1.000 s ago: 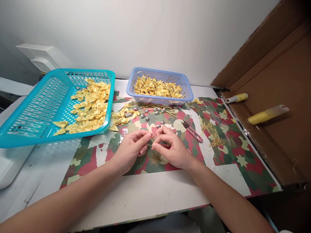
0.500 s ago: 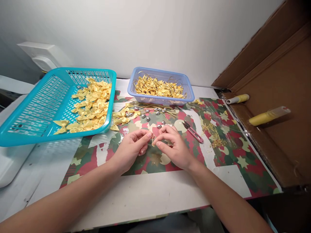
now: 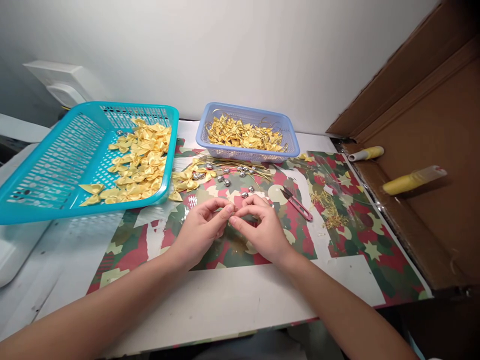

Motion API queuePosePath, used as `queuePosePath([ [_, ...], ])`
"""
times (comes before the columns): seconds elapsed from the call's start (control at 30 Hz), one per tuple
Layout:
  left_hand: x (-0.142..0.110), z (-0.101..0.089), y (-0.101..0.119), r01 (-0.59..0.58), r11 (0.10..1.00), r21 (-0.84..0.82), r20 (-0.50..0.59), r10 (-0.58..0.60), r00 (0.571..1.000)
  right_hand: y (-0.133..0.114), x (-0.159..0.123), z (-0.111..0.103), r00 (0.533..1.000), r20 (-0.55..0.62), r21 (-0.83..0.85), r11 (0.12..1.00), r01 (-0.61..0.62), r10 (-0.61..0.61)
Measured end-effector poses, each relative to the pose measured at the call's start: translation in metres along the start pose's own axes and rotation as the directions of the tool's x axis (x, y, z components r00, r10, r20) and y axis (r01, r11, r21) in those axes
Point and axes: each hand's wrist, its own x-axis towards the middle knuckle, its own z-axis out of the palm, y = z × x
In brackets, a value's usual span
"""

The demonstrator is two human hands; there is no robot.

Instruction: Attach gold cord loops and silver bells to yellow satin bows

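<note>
My left hand (image 3: 200, 227) and my right hand (image 3: 262, 227) meet fingertip to fingertip over the patterned sheet. Thumb and forefinger are pinched together on each. Between them is a thin gold cord, almost wholly hidden by the fingers now; its short end showed half a second ago. Just beyond the fingertips lie small silver bells (image 3: 245, 195). To the right of my right hand rest pink-handled thread snips (image 3: 298, 205), blades pointing away from me. Loose gold cords (image 3: 240, 164) lie behind the bells, beside several yellow satin bows (image 3: 186, 180).
At the left stands a turquoise basket (image 3: 175, 145) holding yellow bows and a few bells. A blue basket (image 3: 249, 153) at the wall holds bows with gold cords. Gold cord scraps (image 3: 332, 212) lie at the right, near a cardboard wall (image 3: 423, 125) with two tubes (image 3: 412, 181) sticking out.
My right hand has moved left, its fingertips closing against those of my left hand. The dangling cord end has gone out of sight between them.
</note>
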Motion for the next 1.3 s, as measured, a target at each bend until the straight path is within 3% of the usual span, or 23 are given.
queuePosePath([
  [0.17,0.001,0.001,-0.002,-0.006,1.000,-0.030,-0.047,0.004,0.999,-0.001,0.004,0.001,0.997,0.038,0.101,0.992,-0.071,0.068],
  [0.37,0.000,0.003,-0.001,0.025,0.995,-0.100,-0.025,-0.027,0.999,0.001,0.007,-0.004,0.994,0.079,0.180,0.980,-0.086,0.073],
  [1.3,0.007,0.005,-0.002,0.055,0.983,-0.178,0.007,-0.055,0.998,-0.001,0.014,-0.018,0.923,0.334,0.182,0.948,-0.262,0.191],
])
